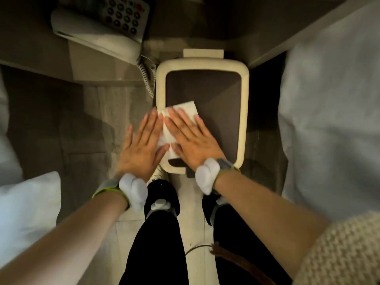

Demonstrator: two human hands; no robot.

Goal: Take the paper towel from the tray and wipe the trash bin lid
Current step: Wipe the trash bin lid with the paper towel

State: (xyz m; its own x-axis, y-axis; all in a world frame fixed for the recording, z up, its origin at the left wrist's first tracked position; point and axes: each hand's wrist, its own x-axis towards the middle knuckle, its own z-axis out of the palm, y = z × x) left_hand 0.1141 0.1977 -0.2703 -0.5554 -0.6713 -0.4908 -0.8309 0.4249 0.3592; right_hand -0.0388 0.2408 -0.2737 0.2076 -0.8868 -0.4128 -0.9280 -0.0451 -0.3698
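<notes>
two flat hands press a white paper towel [181, 120] onto the trash bin lid [218, 112], seen from above. the left hand [141, 147] lies spread, fingers straight, over the towel's 9 o'clock edge and the lid's pale rim; the right hand [191, 138] is likewise spread flat, palm down, covering the towel's 4 o'clock part. neither hand grips; both pin the sheet by pressure alone. the towel sits at the lid's 7 o'clock corner, its far end showing past the fingertips toward 12 o'clock.

the towel looks thin, light and limp, likely to bunch or tear if dragged by one corner, so flat palm pressure seems the surest hold. the lid's dark centre panel looks smooth and stiff, and may tilt if it is a swing flap.

open room lies toward 12 and 2 o'clock across the dark panel. the raised rim bounds every side. a telephone [102, 23] with its coiled cord [147, 77] sits near at 10 o'clock; bedding [333, 120] crowds 3 o'clock.
</notes>
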